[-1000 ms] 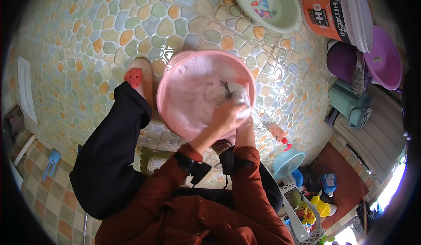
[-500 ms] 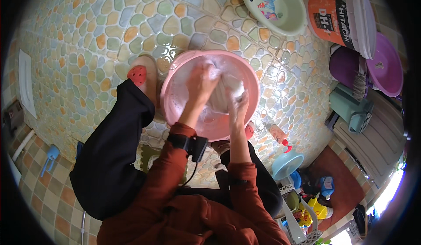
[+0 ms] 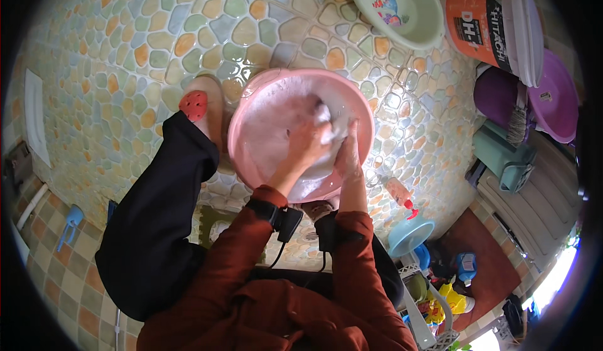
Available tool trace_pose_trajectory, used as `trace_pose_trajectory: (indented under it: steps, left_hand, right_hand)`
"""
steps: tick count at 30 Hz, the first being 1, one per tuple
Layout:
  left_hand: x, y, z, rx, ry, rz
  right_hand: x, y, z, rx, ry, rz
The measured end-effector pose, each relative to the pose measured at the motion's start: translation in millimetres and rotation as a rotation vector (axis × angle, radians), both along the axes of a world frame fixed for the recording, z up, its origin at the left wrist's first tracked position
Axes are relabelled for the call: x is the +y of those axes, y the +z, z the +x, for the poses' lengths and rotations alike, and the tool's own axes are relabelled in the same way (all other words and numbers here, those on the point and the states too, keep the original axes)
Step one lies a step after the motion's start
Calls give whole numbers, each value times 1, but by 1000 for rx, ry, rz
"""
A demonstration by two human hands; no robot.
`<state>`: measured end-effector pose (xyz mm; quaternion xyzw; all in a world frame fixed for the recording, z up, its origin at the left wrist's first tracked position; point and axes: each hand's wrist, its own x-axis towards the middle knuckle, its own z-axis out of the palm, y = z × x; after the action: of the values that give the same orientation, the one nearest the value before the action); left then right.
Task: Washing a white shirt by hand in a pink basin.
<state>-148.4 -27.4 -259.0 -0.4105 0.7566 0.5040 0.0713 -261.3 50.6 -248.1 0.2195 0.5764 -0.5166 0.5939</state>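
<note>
Washing looks under way, the foamy whitish cloth unrinsed in the round pink plastic basin; whether the left hand or right hand grips it, I cannot tell.

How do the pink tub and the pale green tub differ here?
The pink tub holds foamy water; the pale green tub shows a cartoon print inside.
The left hand and right hand reach into the pink tub; neither touches the pale green tub.
The pink tub is nearer the person; the pale green tub is beside an orange bucket.
Both are wide-mouthed.
</note>
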Motion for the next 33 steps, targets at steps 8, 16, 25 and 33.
trace_pose_trajectory:
  steps: [8, 16, 25, 33]
  left_hand:
    - [7, 59, -10, 193, -137, 52]
    - [-38, 38, -19, 218, 279, -107]
    - [8, 4, 50, -100, 552, -332]
    - [59, 3, 28, -41, 788, 94]
  right_hand:
    - [9, -18, 5, 190, -142, -88]
    - [-17, 8, 16, 412, -68, 77]
    - [49, -24, 76, 1047, 486, 273]
    - [18, 0, 56, 24, -82, -130]
